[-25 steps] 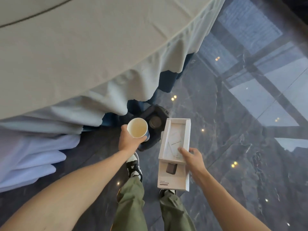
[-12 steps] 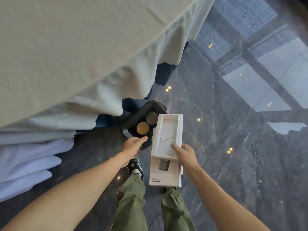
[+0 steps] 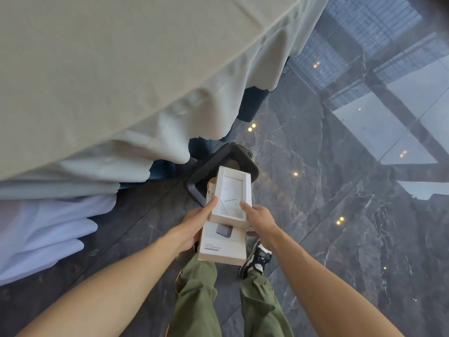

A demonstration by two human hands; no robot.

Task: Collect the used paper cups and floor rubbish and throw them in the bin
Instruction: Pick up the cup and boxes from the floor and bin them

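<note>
A white cardboard box (image 3: 222, 248) with its open inner tray (image 3: 232, 193) slid halfway out hangs over the black bin (image 3: 245, 159) on the floor. My left hand (image 3: 196, 224) grips the box's left side, thumb along the tray's edge. My right hand (image 3: 258, 220) holds the right side, thumb on the tray's rim. A paper sheet lies in the tray. The rim of a paper cup (image 3: 211, 184) shows inside the bin, just left of the tray. Most of the bin's opening is hidden by the box.
A round table with a beige cloth (image 3: 121, 81) hanging in folds fills the upper left, close to the bin. White draped fabric (image 3: 43, 229) lies at the left. Glossy dark marble floor (image 3: 340, 215) spreads to the right. My legs and shoes stand below the box.
My left hand let the paper cup drop into the bin, then came across and took hold of the box's left side. The box has moved forward over the bin.
</note>
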